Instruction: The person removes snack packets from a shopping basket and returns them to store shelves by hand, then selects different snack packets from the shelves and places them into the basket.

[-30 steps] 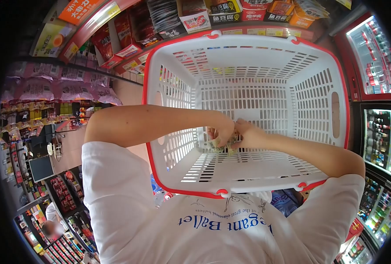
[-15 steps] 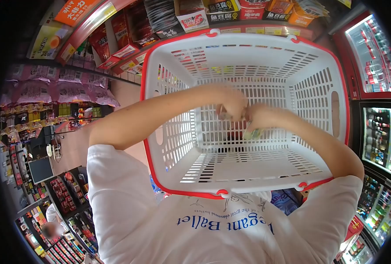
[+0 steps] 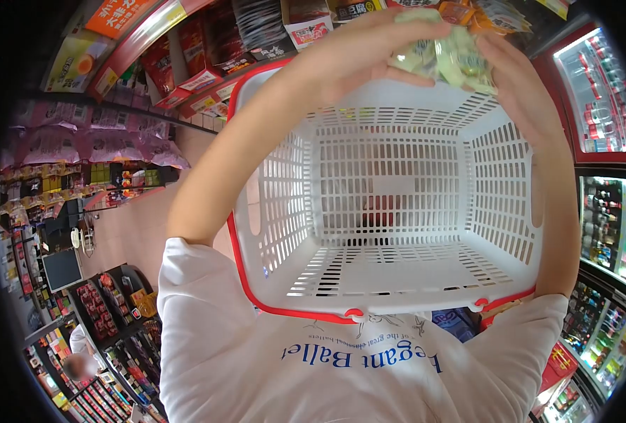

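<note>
Light green snack packets (image 3: pixel 443 53) are raised over the far rim of a white shopping basket (image 3: pixel 376 289) with a red edge. My left hand (image 3: pixel 373 60) grips them from the left, its fingers bent round the packets. From the right, my right hand (image 3: pixel 513 88) closes on their other side. I cannot tell how many packets there are; fingers cover part of them. Below my hands, the slotted basket stands in front of my white shirt (image 3: pixel 355 366), and a dark red patch shows through its floor slots.
Shelves of boxed and bagged snacks (image 3: pixel 309 32) curve along the far side. Lit drink coolers (image 3: pixel 602 92) stand at the right. Purple bags (image 3: pixel 56 148) hang on racks at the left. A person (image 3: pixel 80 359) is at the lower left, among further shelves.
Both hands have come up from inside the basket to beyond its far rim, with the green packets now plainly visible between them. The basket has stayed about where it was.
</note>
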`<state>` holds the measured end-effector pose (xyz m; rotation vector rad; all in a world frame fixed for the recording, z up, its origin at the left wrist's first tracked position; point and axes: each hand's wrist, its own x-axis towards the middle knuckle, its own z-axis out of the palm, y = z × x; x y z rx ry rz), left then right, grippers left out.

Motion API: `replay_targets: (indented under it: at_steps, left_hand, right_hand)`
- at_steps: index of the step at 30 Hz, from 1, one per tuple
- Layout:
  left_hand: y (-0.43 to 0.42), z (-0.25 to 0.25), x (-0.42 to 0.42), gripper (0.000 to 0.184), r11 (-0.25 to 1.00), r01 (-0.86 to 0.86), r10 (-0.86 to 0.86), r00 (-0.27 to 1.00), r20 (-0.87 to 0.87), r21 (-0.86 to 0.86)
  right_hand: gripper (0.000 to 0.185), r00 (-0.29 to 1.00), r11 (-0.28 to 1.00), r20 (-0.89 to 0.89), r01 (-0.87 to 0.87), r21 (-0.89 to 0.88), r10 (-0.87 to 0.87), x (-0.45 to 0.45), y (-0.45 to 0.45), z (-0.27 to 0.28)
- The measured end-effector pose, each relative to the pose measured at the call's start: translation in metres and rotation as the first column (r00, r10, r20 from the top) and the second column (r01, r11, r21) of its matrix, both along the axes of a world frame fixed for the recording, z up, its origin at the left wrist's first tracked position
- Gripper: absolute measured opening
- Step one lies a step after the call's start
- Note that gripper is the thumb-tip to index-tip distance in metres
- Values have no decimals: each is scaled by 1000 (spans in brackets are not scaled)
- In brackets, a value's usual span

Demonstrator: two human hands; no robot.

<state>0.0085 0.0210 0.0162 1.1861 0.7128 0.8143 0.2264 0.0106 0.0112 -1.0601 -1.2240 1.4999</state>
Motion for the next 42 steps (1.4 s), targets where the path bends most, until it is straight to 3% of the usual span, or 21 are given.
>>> replay_targets:
  at_steps: [2, 3, 6, 9, 13, 15, 16, 18, 19, 21, 22, 24, 27, 28, 30, 34, 36, 38, 39, 40, 42]
  left_hand:
    - [3, 8, -3, 42, 965, 121, -92, 987, 135, -231]
    - [1, 7, -3, 62, 987, 138, -126, 984, 127, -87]
    - [-3, -6, -8, 72, 999, 31, -32, 999, 20, 43]
    - [5, -10, -5, 80, 994, 38, -29, 996, -89, 100]
    - [4, -6, -6, 80, 994, 14, 3, 989, -149, 111]
    - [1, 5, -6, 76, 989, -65, 94, 967, -235, 129]
    - [1, 10, -7, 76, 989, -66, 97, 967, -236, 134]
    - [0, 23, -13, 68, 769, 74, 338, 796, -503, 635]
    - [-2, 31, -15, 68, 763, 71, 347, 794, -499, 643]
    - [-11, 45, -19, 59, 680, 61, 411, 794, -448, 731]
    - [-13, 51, -25, 59, 668, 52, 428, 789, -441, 742]
    - [-17, 62, -41, 57, 685, -201, 421, 894, -155, 701]
    - [-42, 82, -65, 57, 444, -581, 718, 686, 116, 682]
    - [-43, 82, -78, 52, 445, -650, 684, 691, 235, 616]
    - [-35, 82, -112, 44, 323, -729, 751, 585, 306, 603]
    - [-33, 98, -170, 43, 117, -703, 834, 453, 315, 702]
    - [-31, 109, -203, 40, -39, -578, 899, 336, 282, 815]
    - [-31, 128, -223, 38, -92, -554, 884, 337, 323, 828]
    - [-31, 138, -230, 36, -130, -555, 914, 255, 317, 822]
    - [-25, 142, -246, 36, -128, -541, 863, 352, 362, 831]
    - [-14, 151, -284, 39, -279, -302, 880, 300, 368, 912]
  right_hand:
    - [29, 997, 998, 11, -70, -5, 70, 13, 5, -11]
    - [34, 990, 990, 19, -142, -10, 142, 17, 7, -14]
    - [34, 980, 985, 147, -146, 88, 132, 5, -5, -8]
    - [31, 978, 981, 108, -187, 61, 179, 0, -9, -3]
    - [30, 972, 979, 159, -190, 80, 176, 0, -6, -4]
    - [32, 901, 943, 429, -195, 270, 63, 5, 4, -14]
    - [32, 901, 941, 428, -195, 275, 62, 4, 2, -15]
    - [31, 722, 741, 630, -249, 624, -287, 2, -3, -16]
    - [31, 723, 733, 626, -252, 632, -291, 2, -6, -18]
    - [34, 598, 701, 700, -300, 647, -389, 4, -9, -25]
    - [34, 603, 687, 694, -310, 658, -393, 8, -7, -29]
    - [38, 438, 521, 780, -582, 625, -446, 15, -2, -37]
    - [42, 401, 516, 760, -564, 645, -511, 13, -11, -40]
    - [43, 377, 540, 753, -532, 652, -539, 16, -12, -41]
    - [43, 387, 538, 741, -515, 667, -549, 26, -13, -42]
    - [43, 374, 533, 692, -448, 718, -617, 44, -19, -44]
    - [43, 378, 507, 655, -423, 751, -654, 52, -21, -49]
    - [43, 378, 485, 621, -398, 779, -687, 55, -23, -50]
    - [43, 379, 492, 621, -387, 780, -686, 56, -24, -49]
    - [43, 377, 500, 623, -378, 779, -685, 56, -25, -48]
    - [44, 371, 515, 637, -382, 768, -675, 56, -26, -46]
